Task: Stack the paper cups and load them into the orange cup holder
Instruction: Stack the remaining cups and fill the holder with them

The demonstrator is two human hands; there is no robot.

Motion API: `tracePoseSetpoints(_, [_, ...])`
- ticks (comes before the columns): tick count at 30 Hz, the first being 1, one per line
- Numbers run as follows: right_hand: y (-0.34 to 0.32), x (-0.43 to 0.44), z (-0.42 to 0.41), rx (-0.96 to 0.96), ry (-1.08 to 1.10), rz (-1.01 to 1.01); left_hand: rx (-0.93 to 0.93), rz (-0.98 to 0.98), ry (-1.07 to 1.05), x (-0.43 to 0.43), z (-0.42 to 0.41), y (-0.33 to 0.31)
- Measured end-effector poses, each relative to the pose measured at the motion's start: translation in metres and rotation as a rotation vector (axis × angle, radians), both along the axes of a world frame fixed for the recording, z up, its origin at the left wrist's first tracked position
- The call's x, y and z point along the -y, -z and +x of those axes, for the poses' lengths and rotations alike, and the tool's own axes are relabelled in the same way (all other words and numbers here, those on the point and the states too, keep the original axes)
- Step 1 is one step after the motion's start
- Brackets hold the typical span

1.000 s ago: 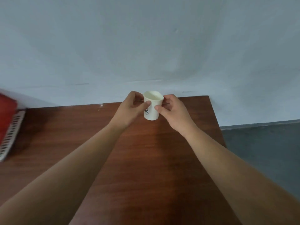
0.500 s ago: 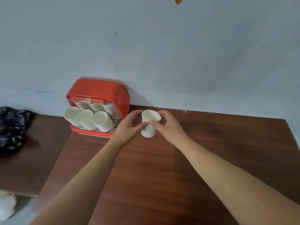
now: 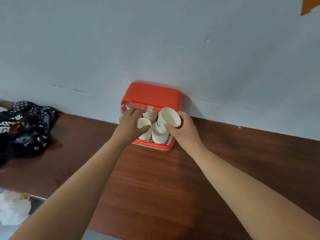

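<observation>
The orange cup holder point(image 3: 152, 94) stands against the wall at the back of the brown table point(image 3: 155, 179), its front open. Several white paper cups lie inside it, mouths toward me. My right hand point(image 3: 183, 130) grips a white paper cup point(image 3: 168, 119) and holds it tilted, with its base in the mouth of the right-hand cup stack point(image 3: 158, 135). My left hand point(image 3: 130, 122) reaches into the holder's opening and rests on the middle cup stack point(image 3: 143, 125); its fingers hide the cups further left.
A dark patterned cloth bag point(image 3: 24, 127) lies on the table at the left. A white plastic bag point(image 3: 12, 207) sits below the table's left edge. The pale wall point(image 3: 155, 40) stands right behind the holder. An orange scrap point(image 3: 309, 6) shows at the top right.
My view has swung left, bringing the holder to the centre. Both hands carried the cup to it; my left hand let go and moved onto the cups inside, while my right tipped the cup in.
</observation>
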State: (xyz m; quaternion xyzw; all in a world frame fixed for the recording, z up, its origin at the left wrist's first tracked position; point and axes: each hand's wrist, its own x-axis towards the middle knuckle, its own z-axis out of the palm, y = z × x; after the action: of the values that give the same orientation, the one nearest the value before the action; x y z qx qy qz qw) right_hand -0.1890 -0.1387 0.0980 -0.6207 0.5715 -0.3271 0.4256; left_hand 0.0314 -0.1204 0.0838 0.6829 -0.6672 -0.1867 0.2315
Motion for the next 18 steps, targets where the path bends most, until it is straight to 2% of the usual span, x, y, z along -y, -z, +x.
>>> tracePoseSetpoints(7, [0.033,0.019,0.034,-0.244,-0.049,-0.039,0.264,0.113,0.105,0.02,0.02,0.039])
tracePoseSetpoints(11, [0.054,0.024,0.041,-0.391,-0.104,-0.032,0.266,0.155,0.135,0.029,0.024,0.054])
tracePoseSetpoints(15, [0.074,0.029,0.044,-0.44,-0.115,0.084,0.277,0.131,0.163,0.033,0.029,0.066])
tracePoseSetpoints(18, [0.083,0.03,0.047,-0.469,-0.114,0.08,0.304,0.088,0.181,0.036,0.032,0.07])
